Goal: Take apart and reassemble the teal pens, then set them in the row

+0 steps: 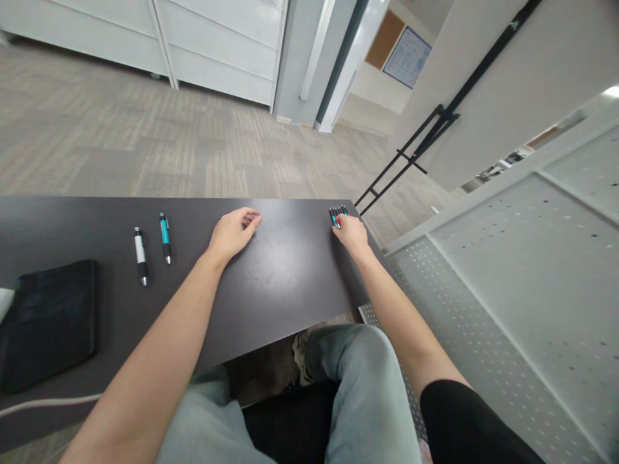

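Here, the row of pens (338, 210) lies on the table (280, 270), long axes running roughly away from the person. The right hand (352, 232), the nearer, covers the row's near end, so the pens project just beyond its grip; whether that grip is closed on one cannot be told. The left hand (233, 232), well left of the row, is loosely curled around nothing visible.

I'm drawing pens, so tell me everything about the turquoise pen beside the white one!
The turquoise pen has a plastic-looking barrel, a dark top, a clip, a black grip and a silvery tip. It lies on the dark table, tip toward the near side, between the white pen and the left hand. Only the table touches it.
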Motion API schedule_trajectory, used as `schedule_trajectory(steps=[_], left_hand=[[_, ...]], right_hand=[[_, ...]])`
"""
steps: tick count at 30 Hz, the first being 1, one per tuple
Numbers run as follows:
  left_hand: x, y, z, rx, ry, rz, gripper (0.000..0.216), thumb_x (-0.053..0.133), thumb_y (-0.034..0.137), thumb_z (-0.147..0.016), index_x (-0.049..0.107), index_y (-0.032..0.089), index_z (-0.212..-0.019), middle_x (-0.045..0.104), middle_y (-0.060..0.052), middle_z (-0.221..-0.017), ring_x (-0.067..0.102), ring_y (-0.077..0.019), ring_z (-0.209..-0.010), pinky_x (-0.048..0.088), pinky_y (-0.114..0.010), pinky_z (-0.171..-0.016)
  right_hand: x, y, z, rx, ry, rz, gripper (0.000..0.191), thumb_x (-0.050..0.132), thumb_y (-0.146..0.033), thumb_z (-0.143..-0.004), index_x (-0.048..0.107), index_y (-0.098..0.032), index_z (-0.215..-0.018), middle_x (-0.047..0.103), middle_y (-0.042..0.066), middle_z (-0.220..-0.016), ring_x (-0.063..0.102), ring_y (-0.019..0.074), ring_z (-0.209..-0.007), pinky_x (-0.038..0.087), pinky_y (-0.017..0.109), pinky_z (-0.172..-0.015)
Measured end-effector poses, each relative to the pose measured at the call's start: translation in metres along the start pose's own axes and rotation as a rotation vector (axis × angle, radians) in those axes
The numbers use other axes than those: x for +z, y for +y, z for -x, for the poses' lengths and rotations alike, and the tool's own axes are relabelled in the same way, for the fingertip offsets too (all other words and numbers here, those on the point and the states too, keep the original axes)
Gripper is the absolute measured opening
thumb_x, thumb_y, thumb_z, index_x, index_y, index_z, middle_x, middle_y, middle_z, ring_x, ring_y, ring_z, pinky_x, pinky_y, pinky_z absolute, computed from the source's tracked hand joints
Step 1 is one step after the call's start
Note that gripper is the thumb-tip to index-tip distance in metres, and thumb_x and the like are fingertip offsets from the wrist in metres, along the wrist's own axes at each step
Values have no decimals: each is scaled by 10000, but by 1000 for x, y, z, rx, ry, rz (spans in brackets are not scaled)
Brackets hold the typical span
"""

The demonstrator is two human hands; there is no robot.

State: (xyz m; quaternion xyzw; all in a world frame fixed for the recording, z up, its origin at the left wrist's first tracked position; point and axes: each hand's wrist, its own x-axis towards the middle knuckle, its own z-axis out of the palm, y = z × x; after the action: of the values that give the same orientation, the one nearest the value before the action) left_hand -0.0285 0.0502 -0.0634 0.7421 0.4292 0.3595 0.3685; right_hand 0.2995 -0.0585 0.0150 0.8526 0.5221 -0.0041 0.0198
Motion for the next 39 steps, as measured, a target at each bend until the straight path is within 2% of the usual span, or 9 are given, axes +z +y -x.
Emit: schedule_trajectory(steps=[9, 13, 17, 19, 21, 25, 30, 36, 39], left_hand=[[0, -3, 0, 2, 4, -26, 324, 635, 557, -1030, 794, 292, -1126, 874, -104, -1131, 808, -352, -1041, 605, -496, -994], [0, 0, 3, 4, 2, -41, 273, 631, 498, -1050, 794, 290, -1116, 866, -111, -1125, 806, -354, -1036, 605, -511, -1011], [-8, 12, 6, -1, 48, -221, 253, 607, 401, -1087, 801, 267, -1179, 849, -133, -1197, 780, -380, -1150, 568, -541, -1090], [-20, 21, 8, -22, 157, -377, 286, 581, 353, -1113, 803, 234, -1248, 831, -153, -1286, 730, -423, -1288, 492, -599, -1177], [-37, 31, 12, -97, 287, -501, 323, 571, 363, -1134, 789, 220, -1325, 790, -174, -1399, 655, -454, -1408, 418, -632, -1230], [-72, 40, 29, -407, 474, -682, 561, 672, 484, -1083, 701, 112, -1501, 595, -307, -1643, 468, -559, -1561, 323, -708, -1275], [-86, 27, 61, -586, 400, -875, 748, 661, 574, -1059, 686, -36, -1491, 463, -434, -1690, 425, -627, -1540, 331, -763, -1254], [-74, 22, 82, -595, 365, -947, 412, 590, 497, -1102, 789, 150, -1202, 541, -359, -1664, 461, -600, -1533, 407, -744, -1195], [-61, 35, 83, -536, 351, -881, 316, 533, 457, -1144, 742, 219, -1138, 710, -300, -1508, 588, -546, -1474, 413, -715, -1196]], right_hand=[[4, -4, 7, -56, 69, -71, 275, 634, -331, -1155, 828, -256, -1334, 804, 163, -1422, 789, 342, -1286, 626, 415, -1030], [23, -39, 35, -240, 157, -327, 187, 637, -346, -1144, 812, -291, -1178, 818, 102, -1224, 799, 312, -1175, 628, 426, -969], [43, -78, 57, -375, 71, -485, 151, 651, -365, -1108, 786, -331, -1048, 807, 61, -1104, 798, 315, -1056, 606, 440, -882], [49, -88, 60, -442, 27, -535, 132, 659, -359, -1088, 780, -337, -1042, 793, 57, -1055, 788, 315, -1014, 594, 440, -866], [54, -91, 58, -488, 12, -593, 125, 653, -351, -1073, 775, -337, -1050, 764, 58, -977, 773, 317, -970, 586, 445, -873], [60, -88, 49, -509, -17, -693, 123, 641, -353, -1052, 756, -331, -1016, 737, 58, -904, 753, 322, -907, 568, 456, -851], [63, -88, 46, -530, -43, -736, 116, 649, -349, -1051, 750, -324, -999, 767, 59, -949, 756, 316, -929, 553, 453, -840], [69, -91, 41, -571, -62, -745, 113, 643, -359, -1071, 743, -338, -1021, 788, 50, -974, 776, 320, -974, 565, 453, -857], [72, -95, 39, -571, -49, -730, 127, 629, -372, -1098, 749, -331, -1108, 823, 66, -1020, 789, 341, -1011, 579, 470, -913]])
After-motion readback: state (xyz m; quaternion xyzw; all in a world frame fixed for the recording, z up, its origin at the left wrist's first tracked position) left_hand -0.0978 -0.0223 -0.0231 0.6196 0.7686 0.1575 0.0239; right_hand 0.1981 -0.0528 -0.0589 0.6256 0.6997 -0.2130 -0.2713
